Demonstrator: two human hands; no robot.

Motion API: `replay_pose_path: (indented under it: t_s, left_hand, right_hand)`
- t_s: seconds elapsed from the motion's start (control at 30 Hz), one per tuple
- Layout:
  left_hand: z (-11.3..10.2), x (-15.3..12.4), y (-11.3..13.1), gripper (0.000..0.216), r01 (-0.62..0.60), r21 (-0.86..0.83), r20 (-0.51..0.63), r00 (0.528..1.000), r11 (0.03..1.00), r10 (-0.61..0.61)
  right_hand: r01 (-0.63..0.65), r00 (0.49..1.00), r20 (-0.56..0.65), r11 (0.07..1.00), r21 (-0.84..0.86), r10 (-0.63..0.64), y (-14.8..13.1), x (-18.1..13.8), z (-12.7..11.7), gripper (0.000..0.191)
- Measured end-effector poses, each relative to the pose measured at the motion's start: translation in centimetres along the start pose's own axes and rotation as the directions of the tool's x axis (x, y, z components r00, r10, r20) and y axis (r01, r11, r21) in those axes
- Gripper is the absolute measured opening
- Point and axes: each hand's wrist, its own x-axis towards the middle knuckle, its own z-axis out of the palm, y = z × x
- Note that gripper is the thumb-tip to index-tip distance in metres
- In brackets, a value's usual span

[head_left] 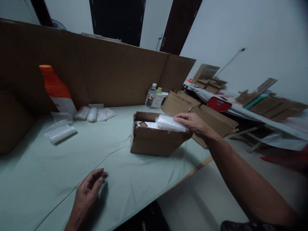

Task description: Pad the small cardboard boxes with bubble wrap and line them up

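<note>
My right hand [193, 122] pinches one end of a bubble-wrap bundle [169, 123] at the top of an open cardboard box [154, 142]. The bundle lies across the box opening, over its right part. Inside the box, beside the bundle, white flat pieces [149, 124] and a small brown patch show; the rest of the contents is hidden. My left hand [88, 191] hovers low over or rests on the green-covered table [115, 192], its fingers loosely curled and the thumb apart, with nothing visible in it.
Several bubble-wrap packets [61, 133] lie at the left, near a large orange bottle [57, 89]. A water bottle [151, 96] and a white container [159, 98] stand behind the box. Cardboard panels [120, 73] line the back. Flattened cartons [211, 120] lean at the right edge.
</note>
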Motion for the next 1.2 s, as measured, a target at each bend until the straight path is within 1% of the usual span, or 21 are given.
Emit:
replay_pose_path:
  t_s: [0.07,0.13,0.2,0.27,0.33,0.4,0.5,0.57,0.67,0.8,0.93,1.0,1.13,1.2]
  left_hand:
    - [0.0,0.0,-0.1,0.054,-0.001,0.022,0.010,1.000,1.000,0.001]
    - [0.1,-0.1,0.0,0.053,-0.007,0.021,-0.005,1.000,1.000,0.007]
    - [0.2,-0.2,0.1,0.053,-0.010,0.006,-0.015,1.000,1.000,0.010]
    - [0.2,-0.2,0.2,0.054,-0.004,-0.005,-0.012,1.000,1.000,0.004]
    - [0.1,-0.1,0.2,0.056,0.011,0.000,-0.005,1.000,1.000,-0.011]
    - [0.1,0.0,0.1,0.058,0.025,0.007,-0.011,1.000,1.000,-0.025]
    - [0.0,0.1,0.1,0.059,0.031,0.011,-0.015,0.999,0.999,-0.031]
    - [0.0,0.2,0.1,0.059,0.028,0.011,-0.002,1.000,1.000,-0.028]
    - [0.0,0.2,0.1,0.060,0.024,0.011,0.005,1.000,1.000,-0.024]
    - [0.0,0.2,0.0,0.060,0.016,0.008,-0.014,1.000,1.000,-0.016]
    - [0.1,0.1,0.0,0.056,-0.002,0.043,-0.031,1.000,0.999,0.003]
    - [0.0,0.1,0.0,0.055,-0.010,0.052,-0.025,1.000,0.999,0.011]
    - [0.0,0.0,0.2,0.055,0.002,0.046,-0.028,1.000,0.999,-0.001]
    - [0.2,-0.2,0.5,0.055,0.015,0.054,-0.032,0.999,0.998,-0.013]
  right_hand:
    - [-0.014,1.000,0.008,1.000,-0.007,0.014,0.0,0.3,0.1,0.054]
    - [-0.027,0.998,0.049,1.000,0.001,0.027,-0.2,0.3,0.2,0.055]
    - [-0.037,0.989,0.142,0.999,0.015,0.035,-0.5,-0.1,0.3,0.055]
    - [-0.063,0.965,0.255,0.998,0.019,0.056,-0.8,-0.8,0.3,0.056]
    - [-0.094,0.943,0.322,0.995,0.017,0.084,-1.0,-1.4,0.4,0.055]
    - [-0.104,0.946,0.311,0.994,0.026,0.091,-0.9,-1.6,0.3,0.053]
    - [-0.086,0.977,0.201,0.996,0.037,0.077,-0.2,-1.3,0.1,0.050]
    - [-0.068,0.989,0.135,0.998,0.012,0.066,0.5,-0.9,-0.1,0.047]
    - [-0.004,0.997,0.076,0.996,-0.088,0.010,1.1,-0.5,-0.4,0.042]
    - [0.076,0.995,0.078,0.964,-0.256,-0.057,0.9,-0.9,-0.8,0.037]
    - [0.101,0.993,-0.022,0.923,-0.372,-0.118,0.3,-1.4,-0.9,0.035]
    - [0.114,0.992,-0.004,0.903,-0.414,-0.127,0.5,-1.4,-1.0,0.035]
    - [0.156,0.984,0.141,0.890,-0.428,-0.104,1.5,-1.2,-1.2,0.035]
    - [0.160,0.982,0.154,0.895,-0.417,-0.104,1.9,-1.2,-1.3,0.036]
